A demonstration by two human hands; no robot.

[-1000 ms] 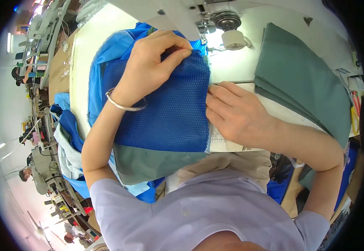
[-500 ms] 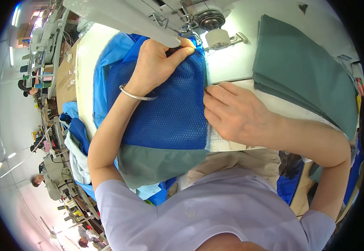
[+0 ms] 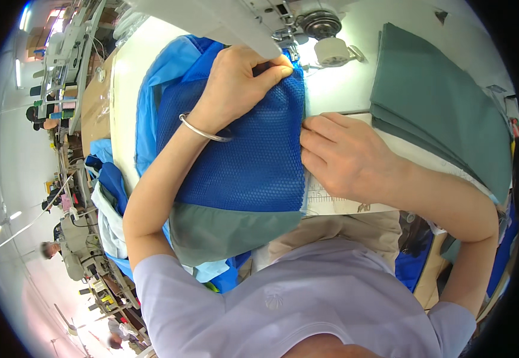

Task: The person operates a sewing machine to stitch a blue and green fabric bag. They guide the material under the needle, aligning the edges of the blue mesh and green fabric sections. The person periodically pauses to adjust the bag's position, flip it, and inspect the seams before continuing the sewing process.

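Observation:
My left hand point(image 3: 238, 86) pinches the top right of a blue mesh panel point(image 3: 235, 167) just before the presser foot point(image 3: 292, 55) of a white sewing machine point(image 3: 223, 18); some fingertips are hidden under the machine's head. A silver bangle circles that wrist. My right hand point(image 3: 346, 158) has bent fingers closed on the panel's right edge, beside a strip with ruler markings point(image 3: 325, 201). Grey-green fabric point(image 3: 229, 232) hangs below the mesh, and lighter blue fabric point(image 3: 155, 101) lies along its left.
A stack of grey-green panels point(image 3: 432, 107) lies right of the needle on the white worktable point(image 3: 340, 89). A heap of blue and pale fabric point(image 3: 107, 197) is at the left. Beyond are more machines point(image 3: 74, 238), cardboard-coloured tabletop point(image 3: 95, 95) and other people point(image 3: 48, 250).
My left hand has edged toward the presser foot, its thumb slightly farther right. My right hand keeps its place at the mesh edge. The whole view has shifted slightly.

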